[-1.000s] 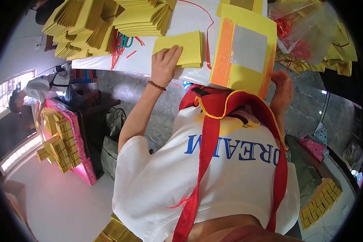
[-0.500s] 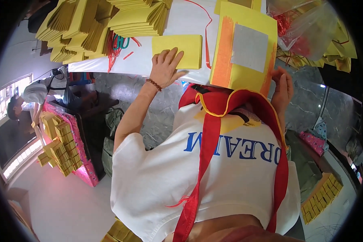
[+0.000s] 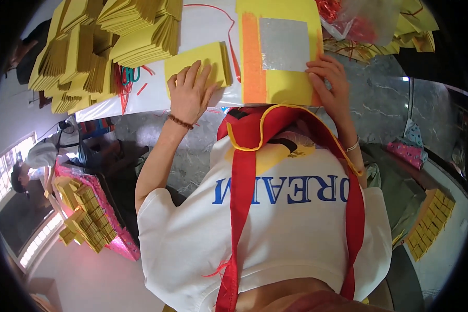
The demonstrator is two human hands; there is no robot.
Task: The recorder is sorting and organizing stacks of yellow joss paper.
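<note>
My left hand rests on a small stack of folded yellow paper on the white-covered table, its fingers extended and slightly spread. The stack's right side shows several layered edges. My right hand is at the right edge of a large yellow sheet, its fingers apart and the fingertips touching the edge. That sheet carries an orange strip along its left side and a silver-grey rectangle in the middle. Nothing shows gripped in either hand.
Fanned piles of yellow paper fill the table's left, beside green-handled scissors and red strings. A clear plastic bag lies at the far right. Another person is at the left, near stacked yellow bundles.
My right hand has come up from beside the large sheet's lower right corner to touch its right edge. My left hand stays on the small stack. The whole view has shifted.
</note>
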